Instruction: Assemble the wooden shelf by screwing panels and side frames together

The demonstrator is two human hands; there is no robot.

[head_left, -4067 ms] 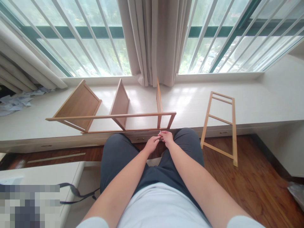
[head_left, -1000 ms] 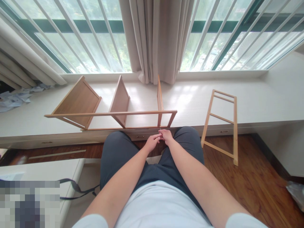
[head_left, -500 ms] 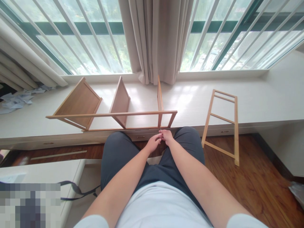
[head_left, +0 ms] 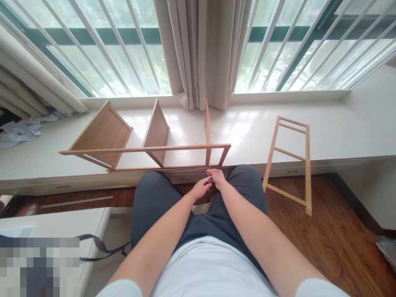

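On the white sill ledge, a wooden shelf frame [head_left: 148, 148] lies on its side, its panels [head_left: 157, 134] standing up from the long rails. My right hand [head_left: 217, 178] is closed at the frame's near edge, under its right-hand panel. Its fingers pinch a thin metal rod [head_left: 209, 168] that points up at the lower rail; its exact kind is too small to make out. Fingers bent, my left hand [head_left: 202, 187] meets the right fingertips from the left. Whatever lies between its fingers is hidden.
A separate wooden ladder-like side frame [head_left: 291, 154] leans on the ledge [head_left: 346, 132] at right, its foot over the wooden floor [head_left: 340, 222]. Crumpled papers [head_left: 21, 131] lie at far left. A white table [head_left: 62, 222] with a dark strap [head_left: 102, 246] stands at lower left.
My hands stay at the same spot on the frame, with only a slight shift of the fingers. The shelf frame and side frame have not moved.
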